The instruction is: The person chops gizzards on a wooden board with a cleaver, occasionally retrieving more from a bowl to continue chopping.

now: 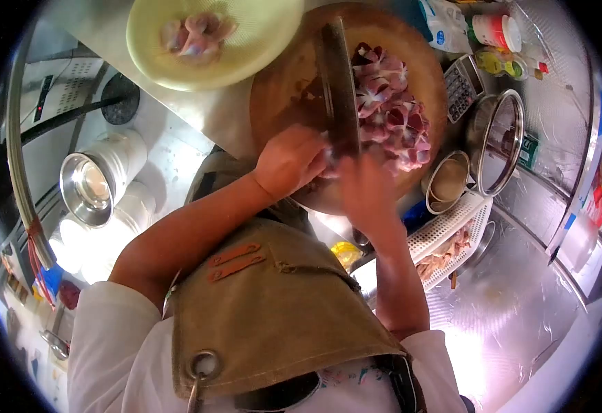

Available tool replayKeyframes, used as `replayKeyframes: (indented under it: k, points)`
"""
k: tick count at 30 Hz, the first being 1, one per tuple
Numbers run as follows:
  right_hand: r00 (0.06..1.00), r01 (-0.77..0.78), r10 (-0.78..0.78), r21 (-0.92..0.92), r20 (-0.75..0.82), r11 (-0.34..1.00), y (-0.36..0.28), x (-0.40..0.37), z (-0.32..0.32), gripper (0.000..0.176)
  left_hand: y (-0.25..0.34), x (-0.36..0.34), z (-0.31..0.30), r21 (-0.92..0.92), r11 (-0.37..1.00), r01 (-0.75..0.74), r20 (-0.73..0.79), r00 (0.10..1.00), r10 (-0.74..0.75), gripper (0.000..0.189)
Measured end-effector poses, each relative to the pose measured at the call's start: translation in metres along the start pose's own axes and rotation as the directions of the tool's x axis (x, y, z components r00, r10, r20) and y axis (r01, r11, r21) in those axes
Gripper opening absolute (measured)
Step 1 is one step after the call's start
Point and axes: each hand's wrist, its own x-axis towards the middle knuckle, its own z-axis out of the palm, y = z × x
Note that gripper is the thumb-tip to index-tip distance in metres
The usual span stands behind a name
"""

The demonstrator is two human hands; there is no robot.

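A cleaver [343,89] stands edge-down over a round wooden chopping board [280,89], its blade pointing away from me. My right hand [370,189], blurred by motion, is closed around the handle end. Just left of the blade, my left hand [290,162] has its fingers curled on a small piece of meat [330,157], mostly hidden by the fingers. To the right of the blade lies a heap of cut dark-red meat with whitish membrane [392,110], possibly gizzards. A pale yellow colander [259,41] at the top left holds several whole pinkish pieces [201,34].
A steel strainer [511,155], a metal bowl [445,180] and a black calculator or scale [463,88] are close to the board's right side. Below them is a white basket [476,213] with meat in it. Bottles and a cup [497,32] occupy the top right.
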Motion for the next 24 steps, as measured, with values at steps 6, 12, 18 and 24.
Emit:
replayKeyframes:
  k: [6, 12, 18, 24]
  points:
    - [0.994, -0.107, 0.107, 0.052, -0.008, 0.993, 0.000, -0.009, 0.009, 0.025, -0.009, 0.000, 0.000, 0.015, 0.998, -0.069, 0.066, 0.996, 0.067, 0.016]
    - [0.988, 0.034, -0.046, -0.086, -0.146, 0.996, 0.027, 0.013, 0.039, 0.027, -0.017, -0.014, 0.004, 0.026, 0.968, -0.251, 0.159, 0.957, 0.244, 0.014]
    - [0.984, -0.171, 0.175, 0.185, -0.010, 0.968, 0.045, 0.002, 0.022, 0.027, -0.014, -0.022, -0.003, 0.059, 0.957, -0.285, 0.082, 0.957, 0.279, 0.021]
    - [0.999, 0.029, -0.030, -0.016, -0.031, 0.999, 0.017, -0.024, 0.002, 0.026, 0.005, -0.016, -0.005, -0.008, 0.995, -0.095, -0.046, 0.994, 0.094, 0.026]
